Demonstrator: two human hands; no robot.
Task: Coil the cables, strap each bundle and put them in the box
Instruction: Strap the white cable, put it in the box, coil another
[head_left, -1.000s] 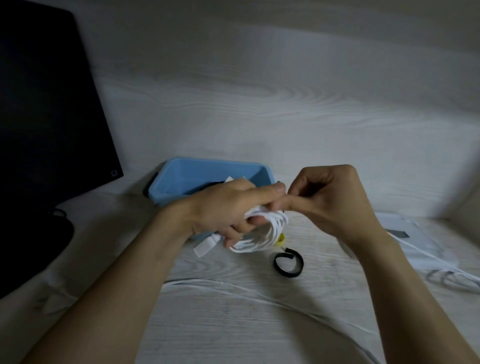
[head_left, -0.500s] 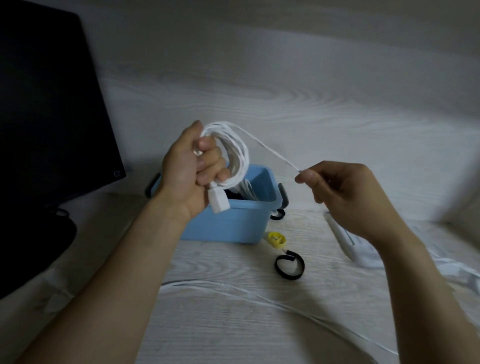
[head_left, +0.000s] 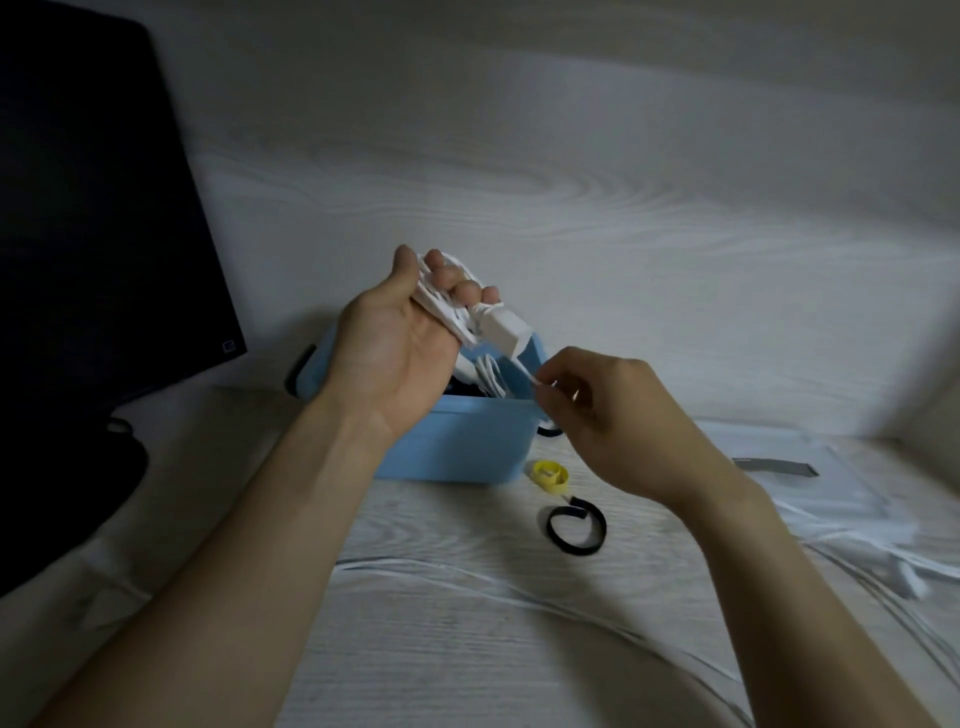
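My left hand (head_left: 400, 343) is raised above the blue box (head_left: 457, 447), palm toward me, and grips a coiled white cable (head_left: 441, 301) whose white plug (head_left: 503, 328) sticks out to the right. My right hand (head_left: 608, 415) pinches the loose end of that cable (head_left: 530, 378) just below the plug, over the box's right rim. White and dark cables lie inside the box. A black strap loop (head_left: 575, 526) and a yellow strap roll (head_left: 550, 475) lie on the desk in front of the box.
A dark monitor (head_left: 93, 218) stands at the left. Another loose white cable (head_left: 519, 587) runs across the near desk. At the right lie white items (head_left: 831, 499) with more white cable. A wood-grain wall rises close behind the box.
The stretched strand between my hands has shortened; my right hand moved left and in toward the coil, and my left hand turned so its palm faces me.
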